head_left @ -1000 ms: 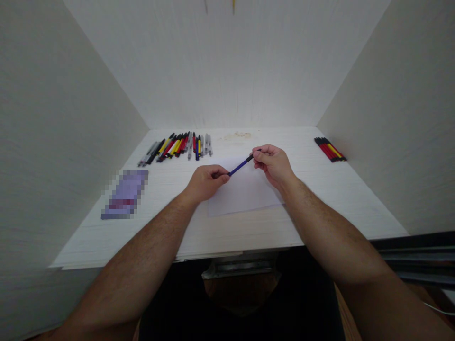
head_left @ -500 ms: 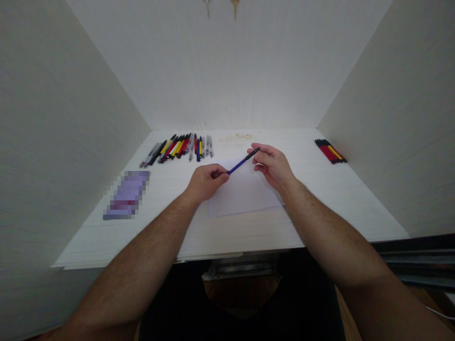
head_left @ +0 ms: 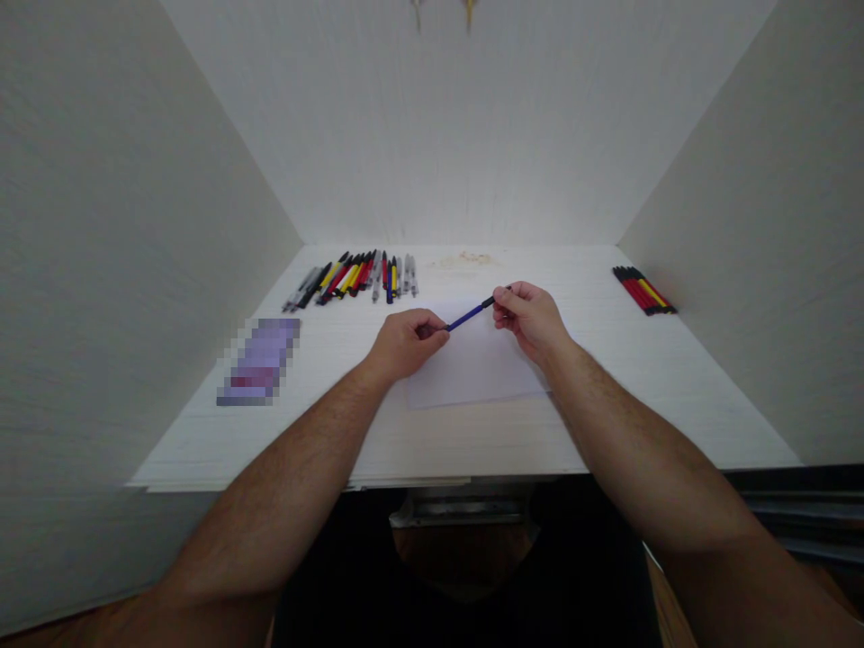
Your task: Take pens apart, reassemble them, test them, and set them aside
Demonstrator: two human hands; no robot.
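A blue pen (head_left: 467,317) with a black front part is held slantwise above a white sheet of paper (head_left: 472,378). Its lower left end is pinched between the thumb and fingers of my left hand (head_left: 409,342). At the other end, the fingers of my right hand (head_left: 530,315) are closed around the black part, which is partly covered by the thumb. The paper lies flat on the white tabletop beneath both hands.
Several loose pens (head_left: 355,274) in black, yellow, red, blue and clear lie at the back left. A small row of red and yellow pens (head_left: 643,290) rests at the right. A blurred purple rectangular object (head_left: 263,360) lies at the left. White walls enclose the table on three sides.
My right hand's fingers, looser around the black end before, have closed on it. The left hand keeps its pinch. The whole view has shifted slightly.
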